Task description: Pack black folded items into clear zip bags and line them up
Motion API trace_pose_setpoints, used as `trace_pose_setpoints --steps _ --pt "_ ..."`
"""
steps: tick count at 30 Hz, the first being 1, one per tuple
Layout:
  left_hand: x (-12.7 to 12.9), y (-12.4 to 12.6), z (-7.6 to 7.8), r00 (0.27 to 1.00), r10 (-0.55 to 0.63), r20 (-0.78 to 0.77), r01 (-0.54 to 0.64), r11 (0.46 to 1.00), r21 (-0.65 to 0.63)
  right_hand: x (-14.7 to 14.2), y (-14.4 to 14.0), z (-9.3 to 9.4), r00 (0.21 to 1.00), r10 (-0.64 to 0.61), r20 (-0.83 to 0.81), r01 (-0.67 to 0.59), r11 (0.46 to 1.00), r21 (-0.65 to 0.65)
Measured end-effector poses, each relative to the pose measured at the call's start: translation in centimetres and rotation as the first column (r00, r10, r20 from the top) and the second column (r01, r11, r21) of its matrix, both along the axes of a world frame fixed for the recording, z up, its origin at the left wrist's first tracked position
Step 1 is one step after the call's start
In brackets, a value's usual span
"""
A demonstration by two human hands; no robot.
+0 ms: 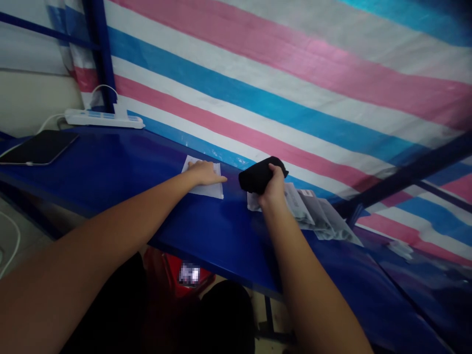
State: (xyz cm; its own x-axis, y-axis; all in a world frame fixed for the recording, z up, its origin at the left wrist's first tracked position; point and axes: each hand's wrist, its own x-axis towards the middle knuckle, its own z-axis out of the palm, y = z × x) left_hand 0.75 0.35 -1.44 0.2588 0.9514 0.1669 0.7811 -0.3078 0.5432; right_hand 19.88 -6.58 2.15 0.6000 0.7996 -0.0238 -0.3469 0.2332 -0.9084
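Observation:
My left hand (203, 173) rests on a translucent white zip bag (208, 191) that lies flat on the blue table (217, 236). Its thumb is stretched out to the right, and the other fingers are partly hidden behind the hand. Raised a little above the table, my right hand (275, 188) is closed around a black rolled cloth bundle (257, 176). Just beneath and to the right of that hand, a row of overlapping translucent bags (313, 211) lies on the table.
A black tablet (39, 147) lies at the table's left end, near a white power strip (105, 119) with cables. Behind the table hangs a striped plastic sheet (236, 88). Blue metal bars (99, 54) frame it. Below the front edge is a red stool (171, 270) holding a blurred bright object.

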Motion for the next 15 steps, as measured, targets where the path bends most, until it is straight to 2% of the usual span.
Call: trace_pose_setpoints --steps 6,11,15 --pt "0.4 -1.4 1.3 0.985 0.009 -0.172 -0.011 1.000 -0.009 -0.8 0.1 -0.8 0.991 0.132 0.033 -0.130 0.991 -0.043" --pt "0.2 -1.9 1.5 0.984 -0.048 -0.174 0.047 0.999 -0.012 -1.1 0.2 -1.3 0.963 0.240 0.121 -0.220 0.962 -0.161" --pt "0.2 -2.0 1.5 0.980 -0.059 -0.192 0.062 0.998 0.008 -1.3 0.5 -1.9 0.940 0.285 0.185 -0.246 0.946 -0.210"
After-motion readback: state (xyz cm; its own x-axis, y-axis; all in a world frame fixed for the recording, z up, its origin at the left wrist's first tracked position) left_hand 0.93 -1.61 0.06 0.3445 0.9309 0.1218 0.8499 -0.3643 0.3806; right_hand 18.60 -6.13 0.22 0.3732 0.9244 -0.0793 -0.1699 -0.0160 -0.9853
